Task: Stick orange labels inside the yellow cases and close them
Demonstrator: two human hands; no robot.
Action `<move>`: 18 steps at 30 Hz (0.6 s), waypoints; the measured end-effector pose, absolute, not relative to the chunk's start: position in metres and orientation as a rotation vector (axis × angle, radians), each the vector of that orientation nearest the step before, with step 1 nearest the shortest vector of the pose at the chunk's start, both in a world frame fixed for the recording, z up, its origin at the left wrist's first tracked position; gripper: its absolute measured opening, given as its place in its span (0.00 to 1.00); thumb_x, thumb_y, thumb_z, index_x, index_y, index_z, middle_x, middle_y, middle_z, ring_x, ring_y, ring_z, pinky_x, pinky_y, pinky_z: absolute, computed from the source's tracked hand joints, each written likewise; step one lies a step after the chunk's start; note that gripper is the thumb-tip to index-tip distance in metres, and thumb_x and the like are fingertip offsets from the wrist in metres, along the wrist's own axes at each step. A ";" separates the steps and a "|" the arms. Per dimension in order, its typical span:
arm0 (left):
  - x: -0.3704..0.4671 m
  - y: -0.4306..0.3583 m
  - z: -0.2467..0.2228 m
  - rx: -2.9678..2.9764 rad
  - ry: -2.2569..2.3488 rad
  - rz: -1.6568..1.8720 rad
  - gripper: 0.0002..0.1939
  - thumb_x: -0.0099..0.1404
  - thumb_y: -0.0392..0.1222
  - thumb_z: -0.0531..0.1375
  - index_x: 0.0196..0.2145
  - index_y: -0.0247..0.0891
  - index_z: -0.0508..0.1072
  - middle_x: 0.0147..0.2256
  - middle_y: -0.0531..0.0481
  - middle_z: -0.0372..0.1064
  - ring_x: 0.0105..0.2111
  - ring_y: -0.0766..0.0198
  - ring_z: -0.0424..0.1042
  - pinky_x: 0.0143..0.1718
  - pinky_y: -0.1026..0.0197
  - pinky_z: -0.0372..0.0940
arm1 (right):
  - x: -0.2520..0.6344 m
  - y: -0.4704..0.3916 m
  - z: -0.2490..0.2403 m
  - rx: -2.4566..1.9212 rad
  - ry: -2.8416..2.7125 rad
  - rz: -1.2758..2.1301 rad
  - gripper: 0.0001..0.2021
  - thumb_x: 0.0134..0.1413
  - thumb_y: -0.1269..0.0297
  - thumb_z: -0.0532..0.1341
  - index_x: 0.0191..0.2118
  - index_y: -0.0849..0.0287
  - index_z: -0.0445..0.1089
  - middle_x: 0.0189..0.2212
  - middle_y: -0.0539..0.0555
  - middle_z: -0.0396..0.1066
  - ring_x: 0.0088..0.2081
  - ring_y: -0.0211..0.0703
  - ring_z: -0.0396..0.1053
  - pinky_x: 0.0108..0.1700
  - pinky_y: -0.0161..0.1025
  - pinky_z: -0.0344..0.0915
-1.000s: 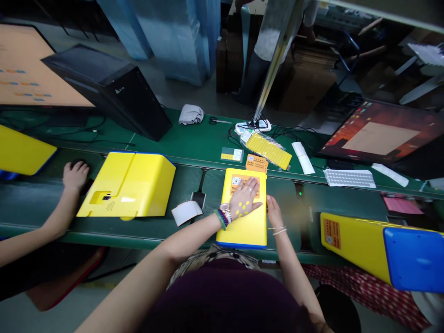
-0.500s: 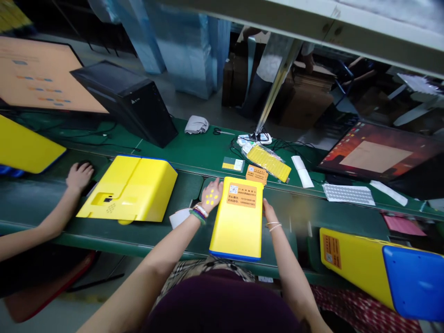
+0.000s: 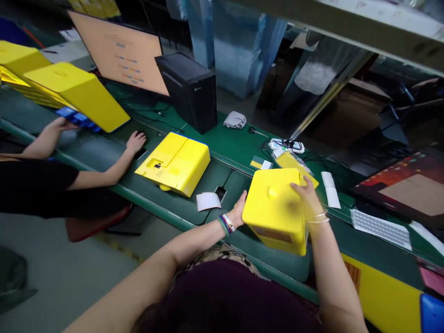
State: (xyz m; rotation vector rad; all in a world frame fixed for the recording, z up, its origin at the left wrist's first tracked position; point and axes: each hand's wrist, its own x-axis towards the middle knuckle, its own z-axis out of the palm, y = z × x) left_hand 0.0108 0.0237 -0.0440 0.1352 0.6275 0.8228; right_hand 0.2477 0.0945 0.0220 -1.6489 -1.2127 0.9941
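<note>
Between my hands is a yellow plastic box [image 3: 272, 199], tilted above the green bench with one end turned up toward me. That end carries a small rounded bump, and an orange label shows on the side facing my body. My left hand [image 3: 239, 210] presses against the left side of the box, thumb near its top edge. On the right, my right hand [image 3: 307, 196] grips the upper right edge, its fingers partly blurred. A white curled paper [image 3: 208, 201] lies on the bench left of my left hand. Behind the box, a bagged yellow sheet [image 3: 294, 164] is partly covered.
Another yellow box [image 3: 176, 162] with a port lies to the left. Beyond it, a co-worker's hand [image 3: 136, 141] rests on a mouse near a black computer tower [image 3: 189, 92]. A yellow-and-blue box [image 3: 388, 286] lies at lower right. Label sheets [image 3: 381, 229] and a monitor [image 3: 409, 194] stand right.
The yellow box, flat with its labelled face up before, has been lifted and turned end-up. My right hand moved onto its upper edge. The view swung left, showing more of the co-worker.
</note>
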 end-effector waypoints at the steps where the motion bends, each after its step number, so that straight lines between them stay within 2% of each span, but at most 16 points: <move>1: 0.009 0.018 -0.050 0.173 0.638 0.772 0.37 0.65 0.68 0.45 0.48 0.32 0.74 0.44 0.38 0.76 0.45 0.51 0.75 0.50 0.50 0.67 | 0.246 0.083 0.027 -1.701 -1.282 0.939 0.39 0.39 0.47 0.70 0.58 0.58 0.64 0.32 0.54 0.74 0.32 0.50 0.72 0.35 0.44 0.68; 3: 0.001 0.006 -0.067 0.368 0.775 0.704 0.39 0.65 0.69 0.42 0.47 0.32 0.73 0.44 0.38 0.76 0.44 0.51 0.75 0.47 0.50 0.68 | 0.237 0.054 0.033 -1.770 -1.515 0.822 0.42 0.40 0.48 0.70 0.61 0.58 0.62 0.35 0.55 0.74 0.34 0.49 0.72 0.37 0.44 0.67; 5: -0.015 -0.003 -0.086 0.703 1.055 0.681 0.36 0.67 0.66 0.40 0.47 0.32 0.73 0.43 0.38 0.76 0.44 0.52 0.75 0.47 0.50 0.69 | 0.220 0.020 0.031 -1.763 -1.811 0.717 0.40 0.46 0.46 0.66 0.63 0.57 0.58 0.42 0.57 0.74 0.39 0.51 0.72 0.41 0.45 0.67; 7: -0.039 -0.007 -0.103 0.993 1.315 0.674 0.31 0.69 0.60 0.43 0.49 0.32 0.72 0.47 0.37 0.73 0.50 0.50 0.71 0.52 0.48 0.65 | 0.198 -0.012 0.020 -1.682 -2.146 0.634 0.37 0.54 0.46 0.61 0.65 0.57 0.55 0.48 0.61 0.72 0.45 0.54 0.70 0.45 0.48 0.66; 9: -0.071 -0.007 -0.118 1.130 1.462 0.703 0.26 0.68 0.53 0.51 0.56 0.33 0.67 0.58 0.35 0.64 0.62 0.47 0.58 0.61 0.45 0.55 | 0.176 -0.040 0.001 -1.542 -2.452 0.534 0.32 0.59 0.49 0.58 0.64 0.60 0.56 0.48 0.63 0.71 0.46 0.55 0.70 0.46 0.49 0.64; 11: -0.104 -0.005 -0.131 1.362 1.624 0.605 0.33 0.62 0.46 0.59 0.62 0.32 0.60 0.66 0.34 0.49 0.68 0.44 0.41 0.65 0.41 0.43 | 0.160 -0.061 -0.022 -1.409 -2.668 0.432 0.28 0.60 0.52 0.58 0.62 0.60 0.59 0.44 0.62 0.72 0.44 0.54 0.69 0.45 0.48 0.64; 12: -0.120 -0.004 -0.137 1.523 1.720 0.491 0.36 0.60 0.43 0.61 0.64 0.31 0.58 0.67 0.33 0.45 0.69 0.42 0.36 0.66 0.39 0.40 | 0.154 -0.069 -0.033 -1.368 -2.731 0.383 0.27 0.60 0.54 0.59 0.61 0.60 0.61 0.43 0.62 0.72 0.43 0.53 0.69 0.44 0.48 0.64; 14: -0.148 -0.002 -0.148 1.761 1.861 0.244 0.36 0.58 0.38 0.61 0.63 0.28 0.58 0.66 0.27 0.47 0.68 0.38 0.39 0.64 0.36 0.43 | 0.149 -0.081 -0.049 -1.366 -2.757 0.298 0.25 0.60 0.57 0.60 0.60 0.61 0.62 0.42 0.62 0.72 0.43 0.53 0.69 0.44 0.47 0.64; 16: -0.168 0.001 -0.155 1.802 1.907 0.128 0.29 0.60 0.34 0.57 0.60 0.25 0.63 0.62 0.24 0.56 0.65 0.38 0.51 0.61 0.39 0.52 | 0.146 -0.088 -0.055 -1.453 -2.675 0.267 0.25 0.59 0.60 0.61 0.60 0.61 0.63 0.44 0.62 0.71 0.46 0.53 0.67 0.47 0.49 0.64; 18: -0.177 0.005 -0.153 1.793 1.913 0.108 0.23 0.63 0.30 0.52 0.56 0.24 0.67 0.56 0.26 0.66 0.59 0.44 0.64 0.58 0.46 0.60 | 0.138 -0.090 -0.053 -1.547 -2.506 0.348 0.20 0.60 0.62 0.60 0.57 0.59 0.66 0.46 0.62 0.70 0.49 0.54 0.66 0.51 0.52 0.63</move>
